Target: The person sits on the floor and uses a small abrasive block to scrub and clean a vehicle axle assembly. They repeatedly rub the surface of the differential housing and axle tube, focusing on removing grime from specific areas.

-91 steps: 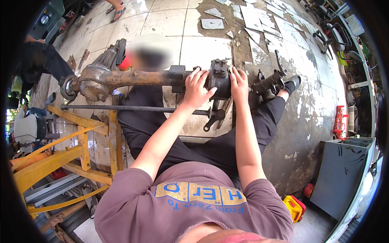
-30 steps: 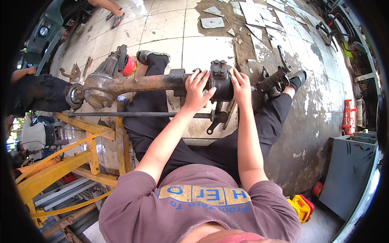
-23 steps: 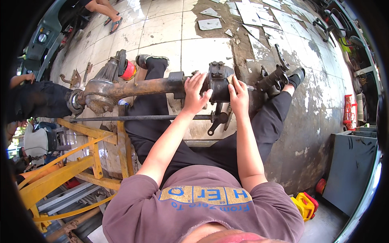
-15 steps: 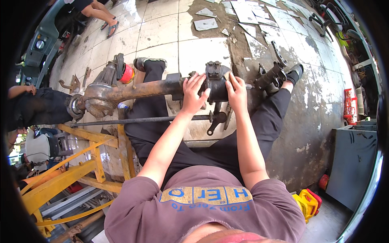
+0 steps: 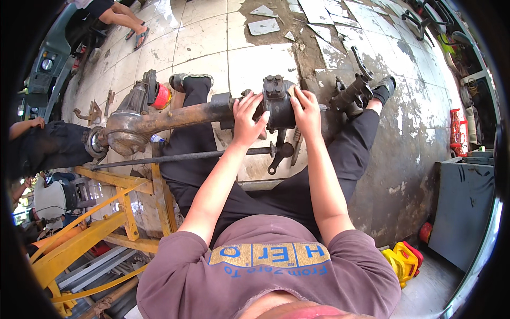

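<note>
A long rusty axle (image 5: 175,118) with a bulging round housing (image 5: 126,132) lies across in front of me, over my legs. At its right end sits a black cylindrical housing (image 5: 279,114), topped by a bolted block (image 5: 274,87). My left hand (image 5: 248,118) lies against the left side of this cylinder, fingers stretched out and thumb apart. On the right side, my right hand (image 5: 306,111) presses its bent fingertips on a small tan scrap (image 5: 291,91), mostly covered by them. Below the cylinder hangs a dark lever arm (image 5: 282,154), beside a long thin rod (image 5: 196,156).
Another metal hub part (image 5: 350,97) stands by my right foot. A yellow metal frame (image 5: 79,242) fills the lower left. Another person's dark-clothed leg (image 5: 50,142) is at the axle's left end. Broken tiles (image 5: 264,26) lie ahead; a grey cabinet (image 5: 461,207) stands right.
The whole view has shifted slightly, so things sit a little farther left and higher. Both hands stay at the black cylinder. More of the tan scrap shows under my right fingertips.
</note>
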Motion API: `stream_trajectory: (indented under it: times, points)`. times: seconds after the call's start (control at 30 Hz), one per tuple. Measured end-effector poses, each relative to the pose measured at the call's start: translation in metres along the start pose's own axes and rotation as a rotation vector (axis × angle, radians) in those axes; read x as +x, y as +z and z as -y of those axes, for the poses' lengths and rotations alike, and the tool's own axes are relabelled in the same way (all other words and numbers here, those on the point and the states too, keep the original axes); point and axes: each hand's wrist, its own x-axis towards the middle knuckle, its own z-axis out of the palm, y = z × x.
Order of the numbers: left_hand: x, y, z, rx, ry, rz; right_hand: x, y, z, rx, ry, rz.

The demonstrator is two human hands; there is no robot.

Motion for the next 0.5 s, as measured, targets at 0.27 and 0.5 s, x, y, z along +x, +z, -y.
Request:
stream_trajectory:
  times: [0.27,0.5]
  points:
    - [-0.001,-0.001,-0.001,0.016,0.011,-0.009,-0.012,0.0,-0.001,-0.016,-0.001,-0.002]
    - [0.0,-0.002,-0.002,0.021,0.017,-0.014,-0.005,0.005,-0.005,0.03,-0.016,-0.02]
